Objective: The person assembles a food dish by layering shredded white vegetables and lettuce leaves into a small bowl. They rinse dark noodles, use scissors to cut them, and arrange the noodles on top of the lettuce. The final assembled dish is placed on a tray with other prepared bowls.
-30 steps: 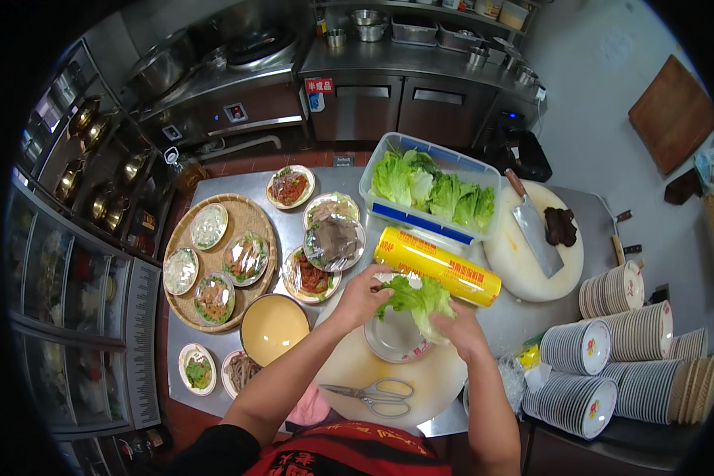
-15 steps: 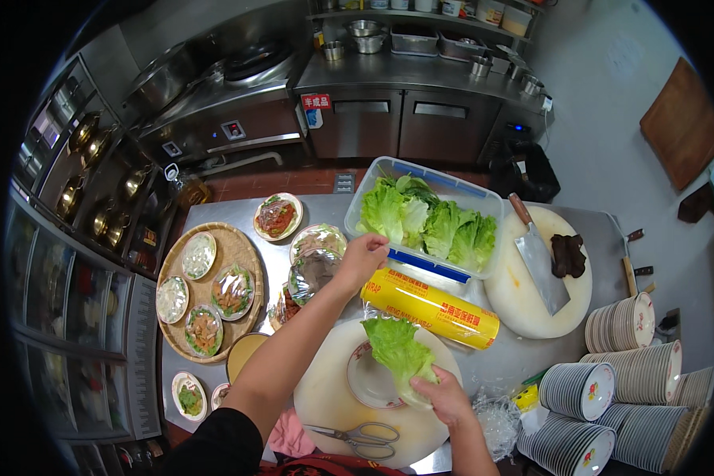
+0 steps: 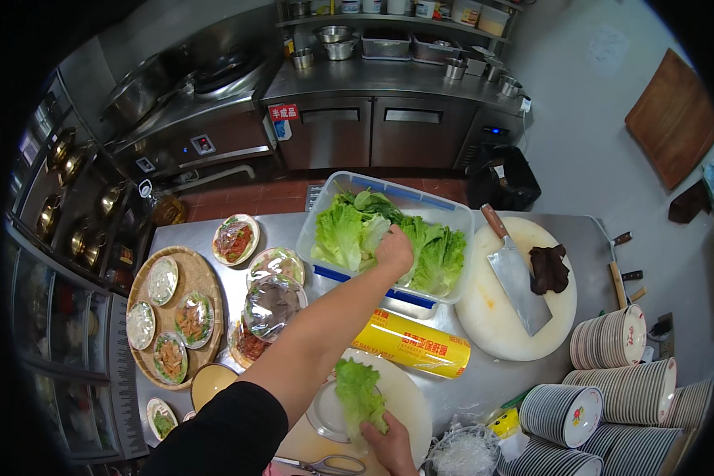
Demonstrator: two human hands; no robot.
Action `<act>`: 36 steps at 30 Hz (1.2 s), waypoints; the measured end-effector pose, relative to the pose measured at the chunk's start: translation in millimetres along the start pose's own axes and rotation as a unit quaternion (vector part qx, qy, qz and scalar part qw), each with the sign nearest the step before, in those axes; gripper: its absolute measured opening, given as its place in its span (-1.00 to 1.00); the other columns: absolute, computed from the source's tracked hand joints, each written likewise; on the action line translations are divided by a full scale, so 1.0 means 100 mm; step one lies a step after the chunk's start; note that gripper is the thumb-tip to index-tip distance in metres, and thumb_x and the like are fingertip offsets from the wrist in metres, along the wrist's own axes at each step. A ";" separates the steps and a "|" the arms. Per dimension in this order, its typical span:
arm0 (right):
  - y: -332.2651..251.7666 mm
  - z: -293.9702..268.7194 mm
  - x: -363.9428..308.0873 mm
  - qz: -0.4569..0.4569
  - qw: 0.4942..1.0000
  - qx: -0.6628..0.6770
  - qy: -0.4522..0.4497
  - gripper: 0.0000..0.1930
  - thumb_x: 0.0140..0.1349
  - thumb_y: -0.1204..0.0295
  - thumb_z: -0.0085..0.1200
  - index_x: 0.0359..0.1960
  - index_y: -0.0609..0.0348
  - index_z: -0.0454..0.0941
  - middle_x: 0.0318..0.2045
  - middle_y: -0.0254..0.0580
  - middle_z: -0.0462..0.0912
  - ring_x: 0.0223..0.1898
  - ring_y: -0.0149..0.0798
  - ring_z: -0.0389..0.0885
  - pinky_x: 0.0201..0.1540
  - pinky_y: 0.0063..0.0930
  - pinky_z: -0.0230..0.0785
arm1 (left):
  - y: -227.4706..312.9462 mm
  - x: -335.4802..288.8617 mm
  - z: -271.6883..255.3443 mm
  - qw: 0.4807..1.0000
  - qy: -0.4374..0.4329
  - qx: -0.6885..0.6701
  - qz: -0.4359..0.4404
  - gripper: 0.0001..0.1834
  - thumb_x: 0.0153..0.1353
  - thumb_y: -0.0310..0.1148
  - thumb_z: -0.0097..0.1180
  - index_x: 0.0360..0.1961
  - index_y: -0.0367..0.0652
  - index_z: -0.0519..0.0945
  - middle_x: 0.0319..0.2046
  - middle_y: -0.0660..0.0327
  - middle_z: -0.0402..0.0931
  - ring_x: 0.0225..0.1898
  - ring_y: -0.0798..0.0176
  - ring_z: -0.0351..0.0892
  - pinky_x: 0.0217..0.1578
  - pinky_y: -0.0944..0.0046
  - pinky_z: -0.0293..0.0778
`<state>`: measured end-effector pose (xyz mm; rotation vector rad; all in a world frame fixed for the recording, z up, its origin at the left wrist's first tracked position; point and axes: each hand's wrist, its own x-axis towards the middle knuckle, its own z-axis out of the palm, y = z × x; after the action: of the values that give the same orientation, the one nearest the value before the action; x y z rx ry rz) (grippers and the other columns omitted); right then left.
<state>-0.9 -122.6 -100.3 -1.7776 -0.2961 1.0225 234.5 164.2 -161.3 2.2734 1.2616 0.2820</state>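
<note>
My left hand (image 3: 394,251) is inside the clear plastic tub (image 3: 325,181), its fingers closed at a leaf among the green lettuce (image 3: 443,258); the fingertips are partly hidden. Lower down, my right hand (image 3: 394,446) pinches the stem end of a single lettuce leaf (image 3: 357,389). That leaf hangs over a plate (image 3: 319,414) on a round white cutting board (image 3: 408,401). Scissors (image 3: 343,465) lie at the board's near edge. A yellow roll of cling film (image 3: 424,347) rests between the board and the tub, partly behind my left forearm.
On the right, a cleaver (image 3: 518,285) and dark meat-like pieces (image 3: 549,270) lie on another round board (image 3: 496,332). Stacked plates (image 3: 563,414) stand near right. Film-covered dishes (image 3: 275,308) and a wicker tray (image 3: 206,274) with several plates fill the left.
My left hand has gone from the tub's near rim in among the lettuce. My right hand still holds its leaf over the plate. The whole view has shifted somewhat.
</note>
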 end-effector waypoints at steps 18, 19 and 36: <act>-0.52 -0.43 0.01 -0.044 0.979 0.171 0.101 -0.64 0.20 0.54 0.05 0.04 0.35 0.39 -0.09 -0.17 0.57 -0.13 -0.38 0.55 -0.08 -0.53 0.41 | -0.45 -0.51 -1.43 0.837 -0.193 -0.512 0.008 -0.86 0.13 -0.40 0.11 -0.33 -0.23 0.50 -0.42 0.23 0.50 -0.38 0.31 0.52 -0.28 0.25 0.50; -0.58 -0.43 0.01 -0.059 0.976 0.174 0.120 -0.65 0.22 0.54 0.04 0.05 0.35 0.39 -0.08 -0.16 0.56 -0.12 -0.37 0.54 -0.07 -0.52 0.40 | -0.49 -0.76 -1.61 0.797 -0.220 -0.563 -0.004 -0.87 0.15 -0.42 0.08 -0.30 -0.24 0.50 -0.38 0.23 0.51 -0.36 0.32 0.53 -0.27 0.27 0.50; -0.08 0.30 -0.15 -0.040 0.985 -0.139 0.098 -0.48 0.05 0.47 0.18 0.06 0.31 0.30 -0.19 0.08 0.60 -0.17 -0.09 0.61 -0.11 -0.33 0.43 | -1.82 -3.15 -1.53 0.808 -0.286 -0.484 -0.176 -0.70 0.21 -0.46 0.01 -0.04 -0.33 0.42 -0.22 0.13 0.53 -0.25 0.26 0.57 -0.33 0.27 0.55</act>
<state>-30.6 -109.2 -89.8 -2.0838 -0.3984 0.7698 -133.4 31.8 -108.2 1.0848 0.8674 0.0517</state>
